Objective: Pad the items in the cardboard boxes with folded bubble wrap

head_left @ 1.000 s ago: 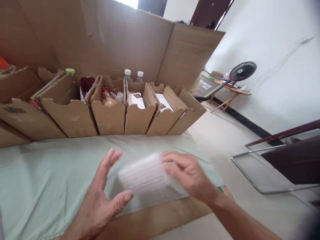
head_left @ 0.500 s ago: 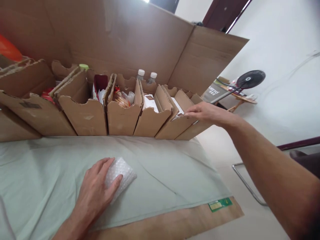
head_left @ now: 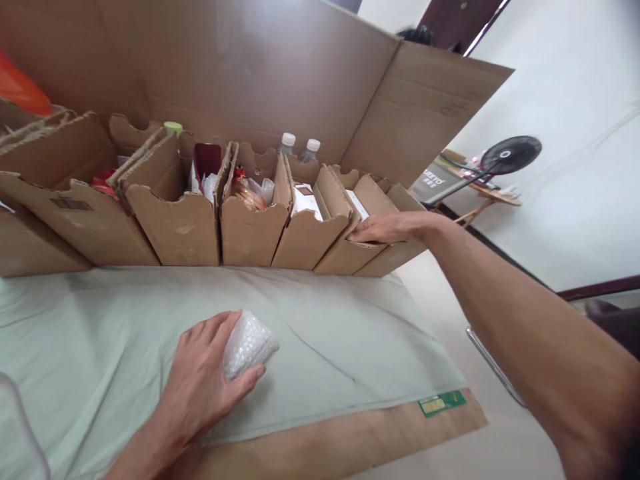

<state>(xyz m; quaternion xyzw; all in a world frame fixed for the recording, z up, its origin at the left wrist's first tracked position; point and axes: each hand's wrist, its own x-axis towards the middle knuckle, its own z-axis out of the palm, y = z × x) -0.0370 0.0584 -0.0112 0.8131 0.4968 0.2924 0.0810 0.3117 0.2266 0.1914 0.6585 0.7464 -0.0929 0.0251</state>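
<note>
L hand (head_left: 205, 370) pinching bubblewrap pkg (head_left: 250, 343), open cloth (head_left: 345, 330) to R; R hand (head_left: 385, 228) over bin (head_left: 350, 257) rim, grip hidden

There is one bundle (head_left: 250, 345). Beyond it are two bottles (head_left: 287, 143), one lid (head_left: 173, 127) and one fan (head_left: 515, 155).

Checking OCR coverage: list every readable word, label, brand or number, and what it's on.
"EYO": grey container; preceding letters unclear, characters beneath too blurred to read.
Green label on the brown front edge: print too small to read.
Dark patch on a cardboard box: unreadable.
Right cardboard panel: faint marks, unreadable.
</note>
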